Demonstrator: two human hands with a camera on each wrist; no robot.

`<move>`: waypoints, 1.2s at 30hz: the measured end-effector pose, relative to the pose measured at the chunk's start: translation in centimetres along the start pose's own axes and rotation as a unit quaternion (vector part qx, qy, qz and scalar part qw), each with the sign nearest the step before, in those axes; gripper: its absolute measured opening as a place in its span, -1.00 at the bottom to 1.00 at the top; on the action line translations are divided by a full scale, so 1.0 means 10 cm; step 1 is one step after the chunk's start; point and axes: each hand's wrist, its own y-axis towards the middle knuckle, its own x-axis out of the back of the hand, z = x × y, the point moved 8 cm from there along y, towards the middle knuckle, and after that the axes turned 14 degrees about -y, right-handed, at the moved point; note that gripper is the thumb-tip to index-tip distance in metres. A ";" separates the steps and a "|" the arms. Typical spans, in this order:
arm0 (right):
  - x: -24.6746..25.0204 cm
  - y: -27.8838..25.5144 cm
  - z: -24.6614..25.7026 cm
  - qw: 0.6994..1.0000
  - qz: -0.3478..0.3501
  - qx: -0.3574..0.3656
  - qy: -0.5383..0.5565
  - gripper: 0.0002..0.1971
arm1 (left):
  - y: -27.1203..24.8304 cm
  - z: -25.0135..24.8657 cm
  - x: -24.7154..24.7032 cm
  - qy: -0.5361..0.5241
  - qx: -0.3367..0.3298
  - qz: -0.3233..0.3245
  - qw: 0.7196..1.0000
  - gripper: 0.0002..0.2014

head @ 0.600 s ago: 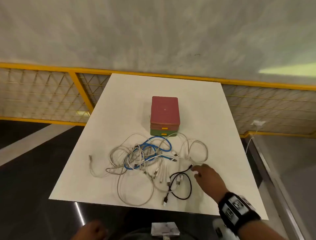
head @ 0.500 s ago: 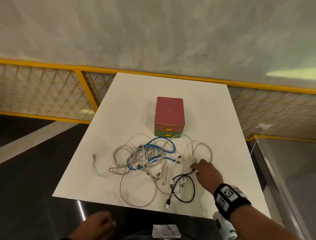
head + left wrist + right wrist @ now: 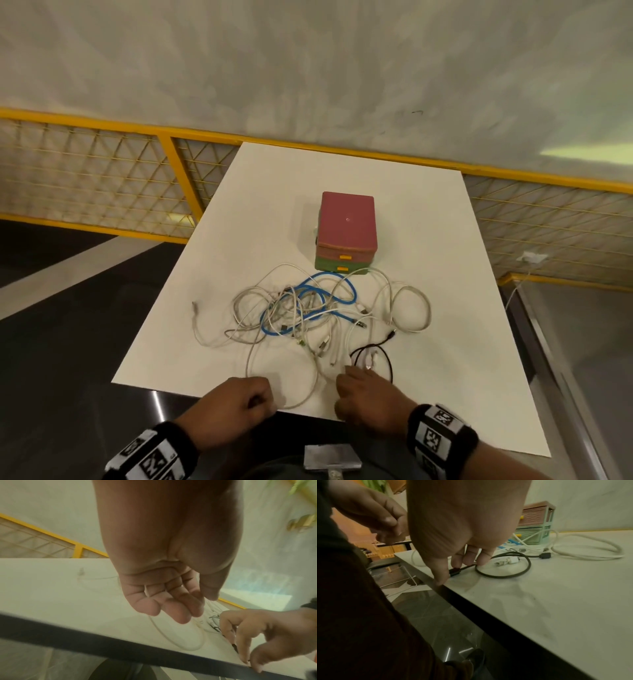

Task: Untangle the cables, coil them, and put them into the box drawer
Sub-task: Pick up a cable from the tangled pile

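A tangle of white cables (image 3: 246, 301) with a blue cable (image 3: 346, 298) lies mid-table in front of the pink and green box drawer (image 3: 346, 226), whose drawers look closed. A short black cable (image 3: 390, 366) loops at the near right. My right hand (image 3: 346, 373) is at the table's front edge; in the right wrist view its thumb and fingers (image 3: 450, 572) pinch the plug end of the black cable (image 3: 505, 576). My left hand (image 3: 263, 401) hovers over the front edge beside a white loop (image 3: 171, 639), its fingers (image 3: 180, 612) loosely curled and holding nothing.
The white table (image 3: 445, 394) has bare surface on its right side and behind the box. A yellow mesh railing (image 3: 171, 164) runs behind it. Dark floor lies to the left and below. A small grey metal piece (image 3: 330, 459) sits at my chest.
My right hand has pulled back from the far end of the black cable to its near end at the table edge. My left hand has come up to the front edge.
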 end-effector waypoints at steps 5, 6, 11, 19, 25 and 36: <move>0.15 -0.08 -0.19 0.996 0.028 -0.052 0.073 -0.69 | 0.23 -0.35 0.08 -0.035 -0.046 -0.024 0.998 -0.88; 0.14 -0.09 -0.17 0.995 0.053 -0.041 0.069 -0.59 | 0.28 -0.41 0.07 -0.041 -0.053 -0.026 0.997 -0.88; 0.08 -0.11 -0.07 0.995 0.075 -0.039 0.048 -0.75 | 0.51 -0.57 -0.02 -0.026 -0.068 -0.015 0.997 -0.93; 0.64 -0.26 -0.58 0.941 -0.215 -0.172 0.199 -0.93 | 0.69 -0.74 -0.08 -0.043 -0.078 -0.016 0.996 -0.76; 1.42 -0.51 -1.24 0.731 -0.383 -0.302 0.478 -0.82 | 0.95 -1.39 0.03 -0.092 -0.141 -0.052 0.984 -0.40; 1.55 -0.55 -1.39 0.524 -0.264 -0.339 0.736 -0.57 | 1.07 -2.28 0.69 -0.184 -0.219 -0.173 0.942 -0.69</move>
